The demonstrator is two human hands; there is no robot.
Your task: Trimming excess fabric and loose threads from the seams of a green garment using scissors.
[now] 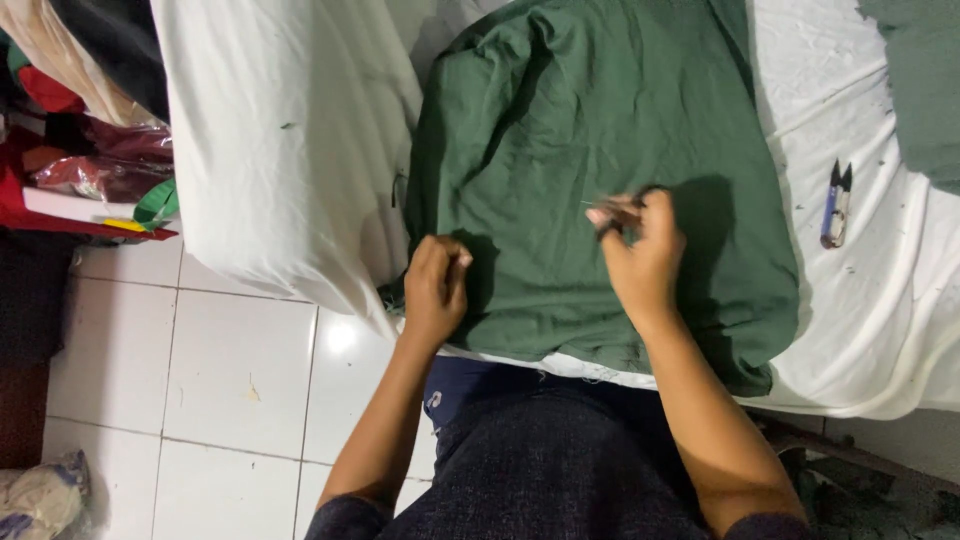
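At lower centre of the frame, the left hand (435,285) presses curled fingers onto the green garment (590,180) spread across the white-covered table (290,140). Right of it, the right hand (640,245) pinches a small dark tool; a slip might snag cloth. Thread snips (836,205) lie apart, far right.

Clearances around the green cloth on the white-covered table

Both hands rest on the green cloth (590,130), leaving its upper half unobstructed. White sheet (870,300) to the right lies open except for the thread snips (836,205). Left of the table edge, tiled floor (220,370) is passable; piled packages (90,170) block the far left.
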